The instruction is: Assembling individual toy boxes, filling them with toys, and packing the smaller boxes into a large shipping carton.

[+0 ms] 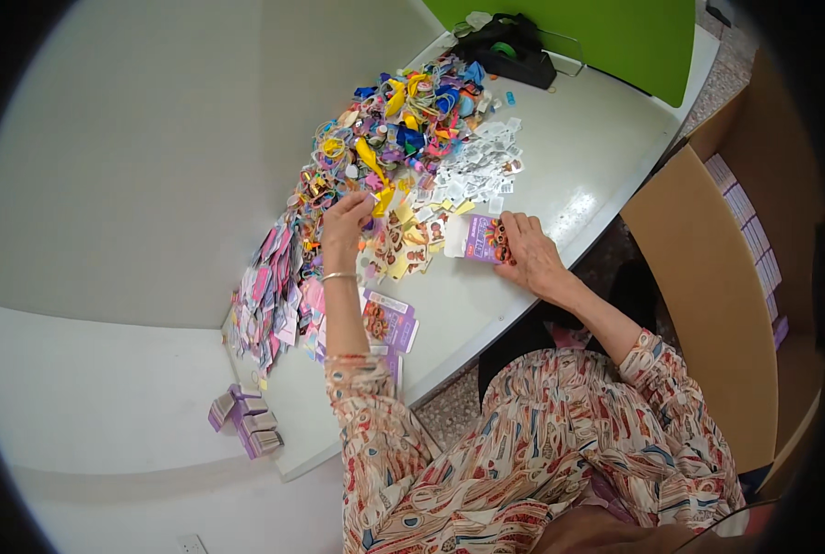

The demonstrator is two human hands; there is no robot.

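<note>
Purple box (482,240): on the near right part of the table, white end flaps open toward the left, right end covered by fingers.
Right hand (530,254): closed over the box's right end, thumb along the lower edge, fingers across the top.
Left hand (346,220): narrow, fingertips drawn together above the pile's near edge, close to a yellow piece (384,201); cannot tell whether holding anything.
Bracelet (339,275): around the left wrist.
Printed cutouts (417,254): scattered between the left hand and the box.
White slips (480,162): heaped just beyond the box.
Trinket pile (412,115): many-coloured, loose, running along the wall side.
Pink packets (274,277): stacked loosely to the left of the left hand.
Flat purple cartons (399,331): beside the left forearm, partly hidden.
Table (583,157): pale, beneath all of these.
Black object (532,72): at the far end, before a green panel (606,37).
Cardboard carton (708,319): open, right of the table, with purple-and-white packs (746,235) inside.
Purple bundles (248,423): just beside the table's left end.
</note>
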